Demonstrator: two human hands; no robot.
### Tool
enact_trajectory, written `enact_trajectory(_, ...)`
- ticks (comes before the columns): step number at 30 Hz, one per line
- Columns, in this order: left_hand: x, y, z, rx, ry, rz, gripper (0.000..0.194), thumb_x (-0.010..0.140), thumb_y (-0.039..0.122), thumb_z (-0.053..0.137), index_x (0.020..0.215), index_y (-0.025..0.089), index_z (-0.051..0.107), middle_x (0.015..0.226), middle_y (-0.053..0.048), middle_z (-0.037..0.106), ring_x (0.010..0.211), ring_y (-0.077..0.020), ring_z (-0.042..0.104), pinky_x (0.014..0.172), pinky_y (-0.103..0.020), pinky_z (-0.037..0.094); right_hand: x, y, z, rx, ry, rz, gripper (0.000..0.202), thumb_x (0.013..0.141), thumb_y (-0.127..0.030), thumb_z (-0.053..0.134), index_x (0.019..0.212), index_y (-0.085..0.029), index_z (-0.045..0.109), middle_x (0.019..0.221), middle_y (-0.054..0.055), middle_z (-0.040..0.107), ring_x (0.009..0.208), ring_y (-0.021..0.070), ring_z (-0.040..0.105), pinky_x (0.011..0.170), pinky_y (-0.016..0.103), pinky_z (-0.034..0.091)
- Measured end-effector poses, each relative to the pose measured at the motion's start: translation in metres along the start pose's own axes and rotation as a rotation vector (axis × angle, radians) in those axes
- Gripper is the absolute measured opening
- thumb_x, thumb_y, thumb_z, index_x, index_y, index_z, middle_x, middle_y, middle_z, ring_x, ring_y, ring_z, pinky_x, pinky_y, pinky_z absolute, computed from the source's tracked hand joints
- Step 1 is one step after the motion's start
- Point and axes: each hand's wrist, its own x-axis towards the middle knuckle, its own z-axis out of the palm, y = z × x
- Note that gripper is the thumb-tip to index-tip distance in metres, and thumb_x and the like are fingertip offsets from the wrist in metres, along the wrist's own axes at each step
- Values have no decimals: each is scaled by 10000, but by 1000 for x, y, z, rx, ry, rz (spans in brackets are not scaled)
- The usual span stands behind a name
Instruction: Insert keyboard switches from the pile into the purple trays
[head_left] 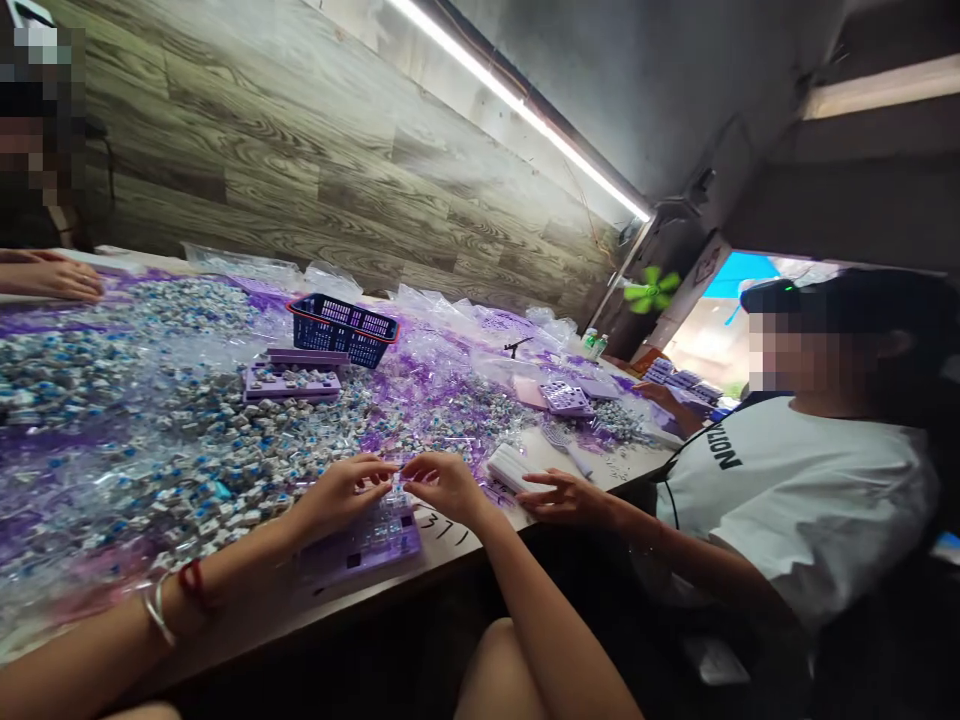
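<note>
My left hand (349, 492), with a red band and a silver bangle on its wrist, is over a purple tray (360, 555) at the table's front edge. Its thumb and fingers close around something small and clear. My right hand (444, 484) meets it fingertip to fingertip, pinching at the same small clear piece, too small to name. Clear parts stand on the purple tray under my hands. Heaps of small white and blue pieces (225, 460) spread behind and left of it.
A dark blue basket (345, 330) stands behind stacked purple trays (292, 385). A person (817, 480) sits at the right, one hand by a white block (514, 466). Another person's hands (52, 275) rest at the far left. Plastic bags (427, 305) line the wall.
</note>
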Motion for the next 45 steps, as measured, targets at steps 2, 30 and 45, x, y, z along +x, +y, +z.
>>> enact_trajectory(2,-1,-2,1,12,13,44,303,868,381,516,1015,184,694,898,-62,653,804,-175,608,740,-280,493,-1,-1,0,-13,-4,4,93,742,-161,662,827,-174,698,756,8,696,671,124,636,636,223,500)
enact_trajectory(30,-5,-1,-2,205,-121,122,326,850,179,536,1171,175,595,1091,-85,633,986,-190,603,895,-301,465,-2,19,-6,75,-60,53,88,738,-248,675,777,-169,679,769,28,691,694,147,640,662,270,522)
enact_trajectory(45,-7,2,-1,185,-114,197,246,870,146,508,1091,170,613,1101,-89,632,1021,-195,590,916,-316,469,1,25,6,11,-73,-15,56,735,-215,702,781,-200,730,757,26,729,700,170,674,662,269,522)
